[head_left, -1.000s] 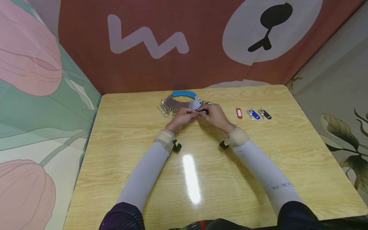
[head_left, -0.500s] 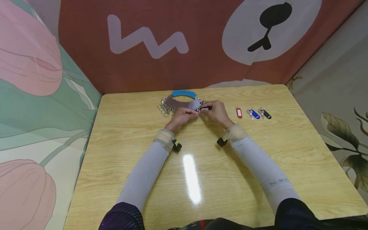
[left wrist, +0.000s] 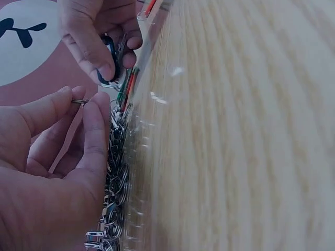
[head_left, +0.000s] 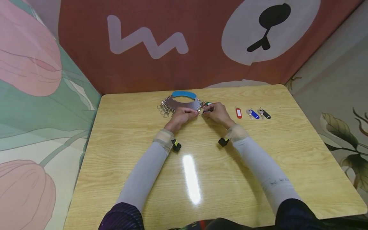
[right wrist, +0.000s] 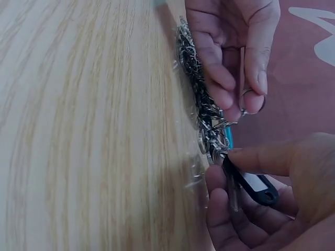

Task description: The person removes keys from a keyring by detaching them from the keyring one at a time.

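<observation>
My left hand (head_left: 181,118) is at the front edge of a curved metal key holder (head_left: 179,104) with a blue handle (head_left: 184,94). In the left wrist view its thumb and fingers pinch a small split ring (left wrist: 79,101). My right hand (head_left: 219,114) is just right of the holder, apart from the left. The right wrist view shows it gripping a black key tag (right wrist: 255,183) with a white label, and a key (right wrist: 233,194) hangs beside the tag. Many metal rings (head_left: 165,110) dangle along the holder's edge. Green and red tags (left wrist: 129,83) hang near its right end, partly hidden.
Right of the hands, a red key tag (head_left: 239,113) lies on the wooden table (head_left: 138,153). Beyond it lie a blue key tag (head_left: 254,114) and another black key tag (head_left: 266,114), each with a key. A printed cloth (head_left: 143,73) stands behind the table.
My right hand has drawn slightly back to the right from the left hand, still holding the black key tag. The green tag shows again beside it. My left hand has hardly moved.
</observation>
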Demonstrator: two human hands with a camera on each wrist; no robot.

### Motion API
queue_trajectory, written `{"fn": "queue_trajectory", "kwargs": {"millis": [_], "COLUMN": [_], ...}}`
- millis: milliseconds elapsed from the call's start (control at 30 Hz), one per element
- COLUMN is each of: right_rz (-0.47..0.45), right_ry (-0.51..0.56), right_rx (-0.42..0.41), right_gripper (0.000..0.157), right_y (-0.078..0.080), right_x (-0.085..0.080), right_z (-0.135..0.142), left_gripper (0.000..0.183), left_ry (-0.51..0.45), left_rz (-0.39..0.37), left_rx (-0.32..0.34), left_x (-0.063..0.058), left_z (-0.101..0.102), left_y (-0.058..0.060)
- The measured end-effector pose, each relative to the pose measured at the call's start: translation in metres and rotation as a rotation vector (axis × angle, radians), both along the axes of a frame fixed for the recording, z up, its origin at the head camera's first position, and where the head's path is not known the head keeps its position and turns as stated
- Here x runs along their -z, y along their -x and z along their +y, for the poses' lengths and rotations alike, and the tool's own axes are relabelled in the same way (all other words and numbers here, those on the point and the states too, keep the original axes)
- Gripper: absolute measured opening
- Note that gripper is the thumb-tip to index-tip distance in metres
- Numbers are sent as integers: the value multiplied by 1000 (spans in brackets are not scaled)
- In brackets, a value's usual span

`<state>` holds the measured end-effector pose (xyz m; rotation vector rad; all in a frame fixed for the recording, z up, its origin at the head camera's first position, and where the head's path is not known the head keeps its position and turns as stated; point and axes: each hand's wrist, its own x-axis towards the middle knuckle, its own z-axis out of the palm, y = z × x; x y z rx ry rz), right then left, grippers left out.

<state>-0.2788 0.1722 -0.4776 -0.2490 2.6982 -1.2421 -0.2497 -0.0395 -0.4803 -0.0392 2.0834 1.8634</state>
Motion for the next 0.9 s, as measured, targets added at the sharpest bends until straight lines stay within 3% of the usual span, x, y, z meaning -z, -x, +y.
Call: {"fn": "queue_trajectory", "kwargs": {"millis": [133, 367, 533, 900], "right_rz": [-26, -67, -40, -21], "right_ry": [12, 53, 33, -106], "right_rx": [3, 10, 15, 60], "right_gripper": [18, 25, 22, 25], "right_y": [-1, -6, -11, -22], "right_x": [-2, -12, -22, -34], "right_z": [0, 6, 20, 101], "left_gripper": [20, 23, 24, 24], "left_ry": [-33, -175, -186, -121], "left_rz": [-52, -121, -134, -81], "left_rx": [8, -14, -27, -14], "left_x": [1, 4, 4, 3], "left_z": [0, 2, 2, 1], "left_y": [0, 2, 3, 1]}}
